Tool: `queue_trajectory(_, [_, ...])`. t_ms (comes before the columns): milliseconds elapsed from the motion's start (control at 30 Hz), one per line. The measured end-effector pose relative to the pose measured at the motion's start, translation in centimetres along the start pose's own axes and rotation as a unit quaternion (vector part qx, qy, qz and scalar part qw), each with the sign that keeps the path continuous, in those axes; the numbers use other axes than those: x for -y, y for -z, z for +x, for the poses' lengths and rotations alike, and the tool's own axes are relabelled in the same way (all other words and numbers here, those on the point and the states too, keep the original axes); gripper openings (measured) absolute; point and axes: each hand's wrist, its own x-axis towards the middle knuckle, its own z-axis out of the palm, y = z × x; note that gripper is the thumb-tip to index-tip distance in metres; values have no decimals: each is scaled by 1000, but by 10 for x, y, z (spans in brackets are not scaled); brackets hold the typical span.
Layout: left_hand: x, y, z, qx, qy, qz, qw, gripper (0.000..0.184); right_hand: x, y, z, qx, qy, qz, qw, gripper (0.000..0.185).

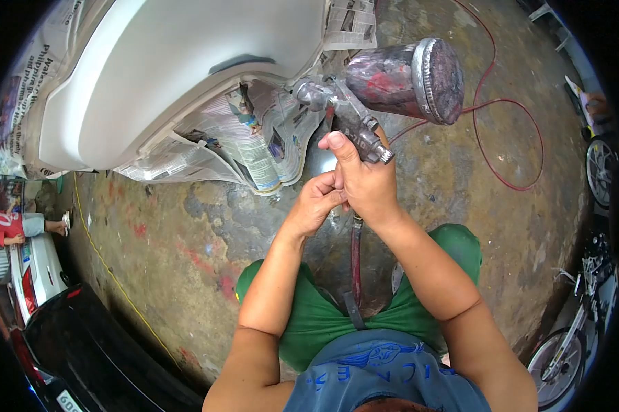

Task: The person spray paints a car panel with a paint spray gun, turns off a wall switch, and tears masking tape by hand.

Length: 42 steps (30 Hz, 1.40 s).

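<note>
Saw hose running down between knees; risked snag there, with tug jerking aim. Had right grip clamped round spray gun, left grip bunched against right; could not tell left's hold. Saw cup canted sideways; suspected possible leak from badly seated lid. Found gun near white panel: feared nozzle scraping edge after careless turn. Noted loose newspaper, liable to flap in air blast. Beyond, on floor, judged red hose loop trip hazard.
</note>
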Motion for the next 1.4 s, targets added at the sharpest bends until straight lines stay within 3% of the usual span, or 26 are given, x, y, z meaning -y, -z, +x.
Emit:
queue_trajectory(700, [3, 0, 8, 15, 19, -27, 999, 27, -9, -2, 12, -57, -9, -10, 998, 28])
queue_trajectory(1000, [-13, -4, -6, -14, 2, -3, 1000, 10, 9, -3, 0, -6, -28, 3, 1000, 33])
queue_trajectory(1133, [-19, -2, -15, 3, -4, 18, 1000, 15, 19, -8, -11, 22, -6, 9, 1000, 34])
queue_trajectory(1400, [-16, 1, -8, -8, 7, -10, 1000, 11, 5, -19, -6, -32, 15, -11, 999, 36])
